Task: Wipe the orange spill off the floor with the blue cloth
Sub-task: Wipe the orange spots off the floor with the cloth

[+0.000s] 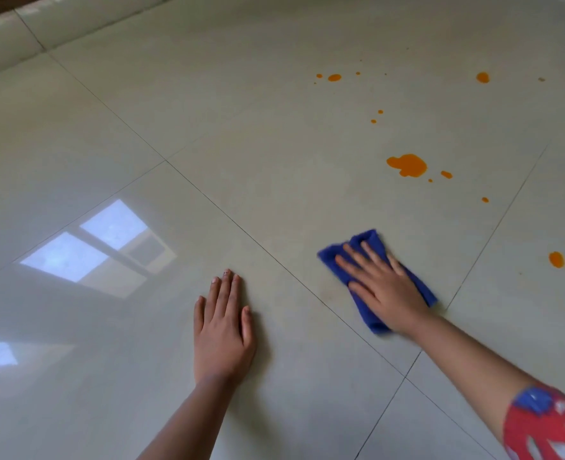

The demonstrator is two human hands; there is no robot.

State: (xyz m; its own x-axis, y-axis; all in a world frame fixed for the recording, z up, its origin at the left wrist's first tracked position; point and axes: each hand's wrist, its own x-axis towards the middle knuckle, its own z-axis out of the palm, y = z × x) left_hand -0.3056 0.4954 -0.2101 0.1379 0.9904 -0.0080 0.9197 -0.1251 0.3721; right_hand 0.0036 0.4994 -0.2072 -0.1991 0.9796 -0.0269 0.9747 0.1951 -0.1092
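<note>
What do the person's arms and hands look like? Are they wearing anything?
Both hands are bare: no gloves, rings or watch on the left hand or the right hand. The left forearm is bare as far as it shows. The right arm has a red sleeve near the elbow, patterned with blue and white shapes.

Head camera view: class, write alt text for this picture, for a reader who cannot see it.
A person's right hand presses a blue cloth flat on a pale tiled floor, while orange spill blots and drops lie unwiped beyond it. The left hand rests flat on the floor beside it.
</note>
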